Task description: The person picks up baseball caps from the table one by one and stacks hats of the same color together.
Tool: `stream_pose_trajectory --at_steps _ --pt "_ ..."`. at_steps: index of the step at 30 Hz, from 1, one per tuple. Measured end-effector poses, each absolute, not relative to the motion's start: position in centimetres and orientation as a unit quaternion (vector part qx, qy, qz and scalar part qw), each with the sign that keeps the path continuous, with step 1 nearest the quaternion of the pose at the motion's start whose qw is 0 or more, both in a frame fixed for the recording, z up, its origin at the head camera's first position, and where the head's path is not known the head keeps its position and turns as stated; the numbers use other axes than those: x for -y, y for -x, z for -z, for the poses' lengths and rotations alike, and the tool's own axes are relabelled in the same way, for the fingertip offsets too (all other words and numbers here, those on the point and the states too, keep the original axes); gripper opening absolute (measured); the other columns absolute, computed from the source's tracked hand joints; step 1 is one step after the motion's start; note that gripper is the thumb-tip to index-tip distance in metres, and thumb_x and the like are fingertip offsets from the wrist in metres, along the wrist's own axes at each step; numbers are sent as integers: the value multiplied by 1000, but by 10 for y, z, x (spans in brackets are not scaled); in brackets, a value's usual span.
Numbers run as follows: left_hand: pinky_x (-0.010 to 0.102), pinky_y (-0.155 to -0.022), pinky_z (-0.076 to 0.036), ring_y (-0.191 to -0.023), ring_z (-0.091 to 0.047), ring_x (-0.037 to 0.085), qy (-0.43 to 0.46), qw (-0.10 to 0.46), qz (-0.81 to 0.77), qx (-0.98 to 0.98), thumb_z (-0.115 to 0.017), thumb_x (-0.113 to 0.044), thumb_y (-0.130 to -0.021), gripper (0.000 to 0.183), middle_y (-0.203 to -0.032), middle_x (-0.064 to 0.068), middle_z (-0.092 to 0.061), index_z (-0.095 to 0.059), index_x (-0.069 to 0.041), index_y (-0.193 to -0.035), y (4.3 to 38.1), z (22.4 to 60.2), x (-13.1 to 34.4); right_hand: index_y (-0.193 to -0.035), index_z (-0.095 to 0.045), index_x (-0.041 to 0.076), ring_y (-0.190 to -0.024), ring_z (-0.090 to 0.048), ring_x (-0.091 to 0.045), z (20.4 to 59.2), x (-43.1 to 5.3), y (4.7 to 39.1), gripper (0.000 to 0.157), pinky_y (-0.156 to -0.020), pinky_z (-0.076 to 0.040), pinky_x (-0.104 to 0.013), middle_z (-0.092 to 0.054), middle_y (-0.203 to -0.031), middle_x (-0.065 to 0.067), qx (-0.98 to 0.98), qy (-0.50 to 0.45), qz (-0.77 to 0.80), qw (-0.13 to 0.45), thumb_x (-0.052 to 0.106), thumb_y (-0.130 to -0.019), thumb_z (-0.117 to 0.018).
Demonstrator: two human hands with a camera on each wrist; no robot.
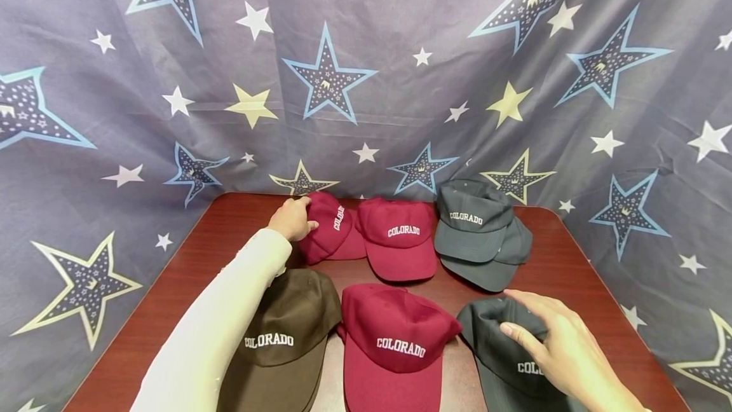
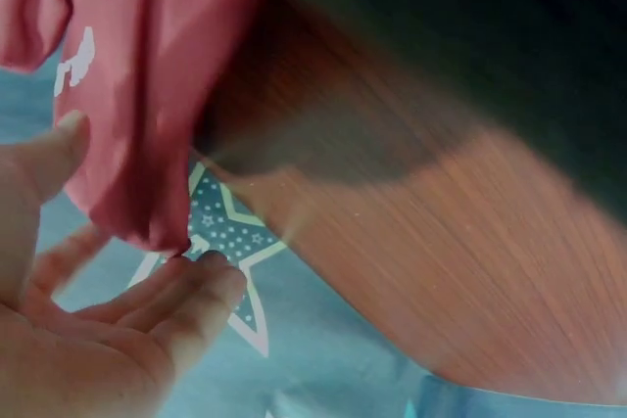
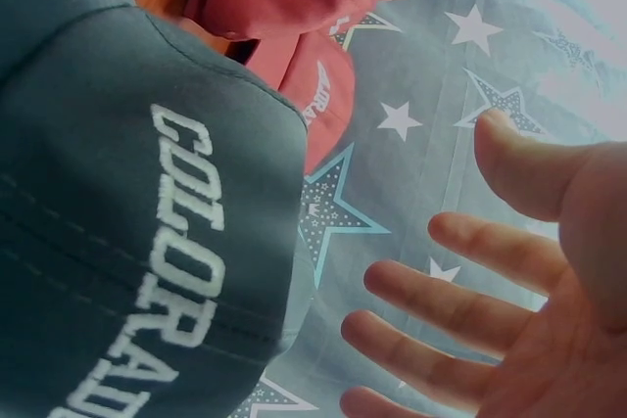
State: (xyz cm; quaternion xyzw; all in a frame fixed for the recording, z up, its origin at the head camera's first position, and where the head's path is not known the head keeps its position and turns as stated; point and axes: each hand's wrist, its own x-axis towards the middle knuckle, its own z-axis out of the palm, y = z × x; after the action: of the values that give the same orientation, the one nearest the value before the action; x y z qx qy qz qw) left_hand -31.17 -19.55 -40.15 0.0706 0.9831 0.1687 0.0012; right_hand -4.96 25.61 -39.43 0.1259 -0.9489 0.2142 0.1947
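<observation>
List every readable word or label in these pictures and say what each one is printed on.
"COLORADO" – brown cap, front left.
"COLORADO" – front maroon cap.
"COLORADO" – back middle maroon cap.
"COLORADO" – back grey cap.
"COLORADO", sideways – maroon cap touched by the left hand.
"COLO…", partly hidden by the right hand – front grey cap.

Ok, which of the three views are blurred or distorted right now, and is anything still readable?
Head view: sharp, evenly lit, wide-angle bend at the edges; COLORADO readable on the maroon cap. Left wrist view: motion-smeared, with the table streaked and the left hand soft. Right wrist view: washed out top right, but the dark cap lettering is crisp beside the right hand.
</observation>
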Motion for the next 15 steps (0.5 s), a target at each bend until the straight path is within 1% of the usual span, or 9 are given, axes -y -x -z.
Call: stream_pose_trajectory --at_steps 5,7,9,12,15 --pt "59 -99 -49 -114 -60 54 -70 -15 -186 -980 -79 -13 -88 55 -124 37 -57 -50 4 -132 314 410 196 -131 -69 24 -115 -63 -27 395 -256 49 48 -94 -43 -41 -69 -125 2 947 -132 -212 203 35 -86 -84" --pt "58 -98 -50 -112 -61 54 -70 -17 -187 -980 -78 -10 -87 50 -120 38 -60 -52 7 -126 315 412 197 -130 -69 24 -115 -63 -26 395 -256 50 48 -95 -42 -38 -69 -125 3 946 -134 -212 206 34 -86 -84" --pt "58 -96 -52 -109 -63 54 -65 -17 -183 -981 -77 -9 -87 42 -116 39 -62 -56 9 -119 316 413 199 -130 -69 25 -115 -63 -25 396 -256 50 48 -94 -42 -35 -69 -125 4 946 -135 -212 206 34 -86 -84" --pt "58 -95 -53 -109 -64 54 -55 -23 -185 -981 -74 -8 -87 39 -116 37 -64 -63 13 -117 317 411 201 -130 -69 25 -115 -63 -25 396 -256 50 47 -94 -42 -34 -69 -125 4 946 -136 -211 205 34 -86 -84" --pt "57 -97 -52 -111 -64 52 -44 -35 -197 -979 -72 -8 -88 39 -121 33 -66 -67 9 -123 318 407 205 -129 -70 25 -115 -63 -25 396 -257 51 46 -94 -42 -35 -69 -124 4 946 -136 -211 203 34 -86 -84"
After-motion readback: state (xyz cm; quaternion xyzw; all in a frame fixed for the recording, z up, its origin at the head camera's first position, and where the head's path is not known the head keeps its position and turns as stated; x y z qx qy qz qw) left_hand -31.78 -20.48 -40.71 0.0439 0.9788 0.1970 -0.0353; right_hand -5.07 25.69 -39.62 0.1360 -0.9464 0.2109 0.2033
